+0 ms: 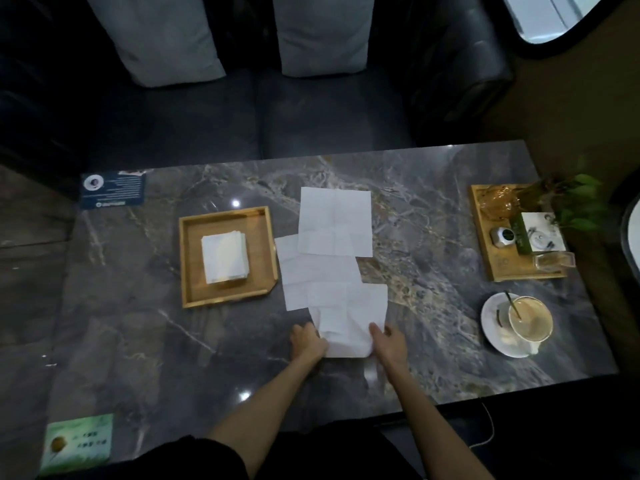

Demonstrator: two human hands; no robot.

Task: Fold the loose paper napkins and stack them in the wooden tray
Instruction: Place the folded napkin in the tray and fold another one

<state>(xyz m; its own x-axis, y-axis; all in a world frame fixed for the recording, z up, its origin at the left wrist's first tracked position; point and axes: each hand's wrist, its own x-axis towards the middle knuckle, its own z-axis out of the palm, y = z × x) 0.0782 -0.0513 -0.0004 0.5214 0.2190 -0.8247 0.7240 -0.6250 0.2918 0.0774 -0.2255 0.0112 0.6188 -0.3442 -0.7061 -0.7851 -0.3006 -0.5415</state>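
Three loose white paper napkins lie unfolded in a row down the middle of the marble table. The nearest napkin (349, 317) is slightly crumpled; my left hand (307, 341) pinches its near left edge and my right hand (389, 342) pinches its near right edge. The middle napkin (311, 275) lies partly under it, and the far napkin (335, 221) overlaps the middle one. To the left stands the wooden tray (188, 265) with a stack of folded napkins (225, 256) in its centre.
A coffee cup with a spoon on a saucer (530, 322) sits near right. A second wooden tray (485, 244) with small items and a plant is far right. A blue card (112, 190) lies far left, a green card (79, 441) near left. A dark sofa stands behind the table.
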